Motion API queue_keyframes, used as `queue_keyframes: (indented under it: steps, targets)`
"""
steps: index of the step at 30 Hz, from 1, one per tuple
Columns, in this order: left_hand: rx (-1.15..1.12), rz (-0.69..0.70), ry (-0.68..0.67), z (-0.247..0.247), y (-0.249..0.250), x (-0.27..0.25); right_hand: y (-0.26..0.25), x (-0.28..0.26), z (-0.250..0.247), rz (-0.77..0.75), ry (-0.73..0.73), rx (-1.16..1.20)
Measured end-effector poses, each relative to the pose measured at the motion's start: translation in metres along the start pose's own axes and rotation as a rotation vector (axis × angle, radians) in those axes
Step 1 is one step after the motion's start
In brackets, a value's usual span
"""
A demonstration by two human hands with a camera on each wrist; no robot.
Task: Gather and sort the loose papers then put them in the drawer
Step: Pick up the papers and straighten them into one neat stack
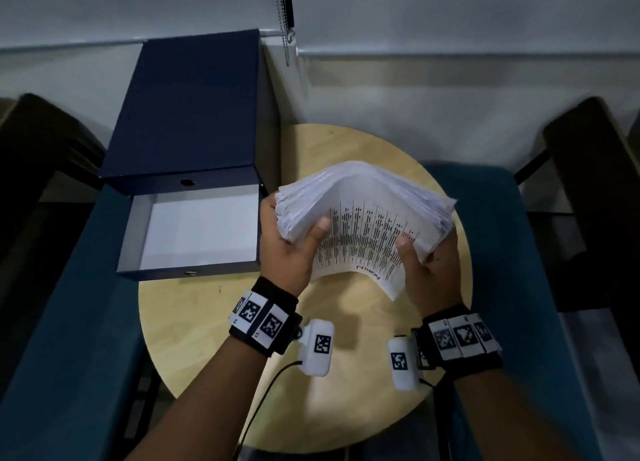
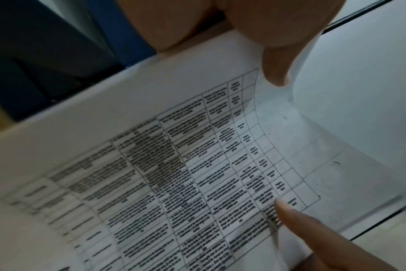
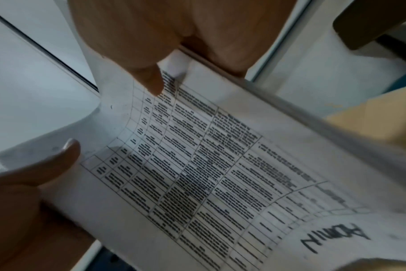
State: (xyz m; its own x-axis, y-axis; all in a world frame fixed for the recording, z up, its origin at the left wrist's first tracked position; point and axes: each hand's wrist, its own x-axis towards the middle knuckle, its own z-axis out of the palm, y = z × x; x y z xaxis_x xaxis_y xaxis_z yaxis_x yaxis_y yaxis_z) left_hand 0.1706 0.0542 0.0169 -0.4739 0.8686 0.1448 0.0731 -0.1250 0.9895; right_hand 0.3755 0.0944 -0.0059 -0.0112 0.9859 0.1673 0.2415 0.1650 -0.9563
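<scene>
Two hands: left hand (image 1: 290, 249) and right hand (image 1: 431, 273) grip the bowed paper stack (image 1: 363, 214) by opposite ends
Top sheet: printed table (image 3: 197, 165), text blurred, perhaps handwritten "ADMIN"
Drawer (image 1: 194, 232): open; left of stack

office | blue file box (image 1: 187, 114) | printed forms (image 1: 363, 232) | blind chain (image 1: 285, 20)

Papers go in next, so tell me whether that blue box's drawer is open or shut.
Open. The drawer is pulled out toward the person, its pale inside showing, with no papers visible in it.
</scene>
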Motion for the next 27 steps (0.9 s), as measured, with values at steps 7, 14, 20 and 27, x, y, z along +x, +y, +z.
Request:
queue_keyframes:
  steps: [7,14,20,27]
  targets:
    - [0.101,-0.215,-0.080,-0.019,-0.068,0.006,0.055,-0.002,0.002,0.151,-0.042,0.009]
    - [0.278,-0.187,-0.072,0.002,-0.072,0.013,0.059,0.003,0.019,0.136,0.005,0.019]
    - [0.163,-0.179,-0.070,-0.004,-0.093,-0.001,0.070,0.000,0.017,0.151,-0.084,-0.002]
    - [0.187,-0.155,-0.006,0.004,-0.103,-0.001,0.079,0.005,0.029,0.166,-0.104,-0.038]
